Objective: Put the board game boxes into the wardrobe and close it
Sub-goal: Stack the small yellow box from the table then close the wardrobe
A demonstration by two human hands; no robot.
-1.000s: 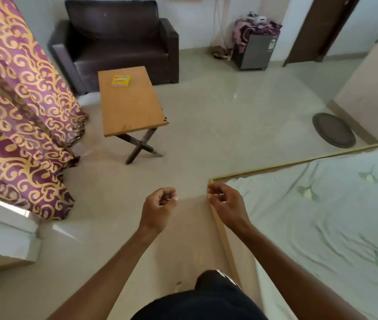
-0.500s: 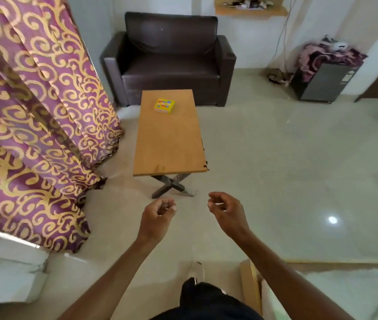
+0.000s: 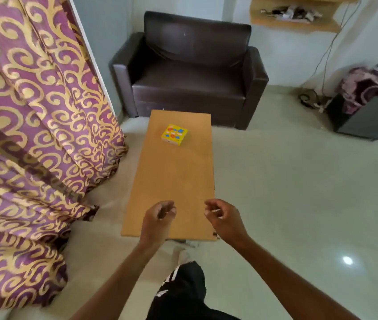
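On your far left hangs the purple curtain with gold scrollwork [image 3: 33, 135], closer to you now than it was a second ago, because you have turned away from the bed and walked toward the seating corner. The bed with its pale green sheet has dropped out of view entirely.

Next comes your left hand [image 3: 158, 218], held over the near end of the long tan wooden worktop [image 3: 171, 176]. Its fingers [image 3: 168, 210] are loosely curled inward and hold nothing. A second ago this hand hung over bare floor; the worktop has come under it as you approached.

Farther along the worktop, toward the dark brown leather sofa [image 3: 190, 72], lies the small yellow board game box with red and blue print [image 3: 174, 134]. It sits flat, well apart from both hands, and is the only box you can see. The wardrobe is not in view.

Your right hand [image 3: 223, 218] hovers near the worktop's right near corner, fingers [image 3: 213, 210] half-curled and empty, just as they were before.

At the far right stands a small grey cabinet draped with a pink cloth [image 3: 368, 107].

The approach looks nearly done: you likely need another step or a forward lean before reaching for the box, then a carry to the wardrobe.
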